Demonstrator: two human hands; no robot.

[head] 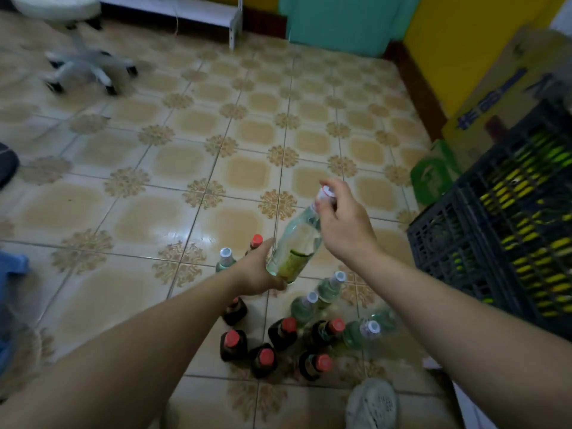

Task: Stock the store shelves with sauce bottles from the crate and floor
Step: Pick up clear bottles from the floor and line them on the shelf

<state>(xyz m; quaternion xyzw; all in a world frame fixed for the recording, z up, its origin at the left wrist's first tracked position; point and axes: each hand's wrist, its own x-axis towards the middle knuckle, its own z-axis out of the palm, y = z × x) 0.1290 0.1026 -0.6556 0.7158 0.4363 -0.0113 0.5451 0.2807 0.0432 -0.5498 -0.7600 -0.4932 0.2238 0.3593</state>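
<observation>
I hold a clear bottle [298, 243] with a white cap and a yellow-green label, tilted above the tiled floor. My left hand [258, 270] cups its base from below. My right hand [342, 221] grips its neck just under the cap. Below them, several dark bottles with red caps [233, 343] and several clear bottles with white caps [329, 286] stand on the floor. A dark plastic crate [464, 243] at the right holds yellow-labelled bottles [532, 212].
A white wheeled stool [83, 63] stands at the far left. A white shelf unit [216, 17] lines the back wall. Cardboard boxes [501, 85] and a green carton [433, 174] sit beside the crate. My shoe [371, 404] is near the bottles.
</observation>
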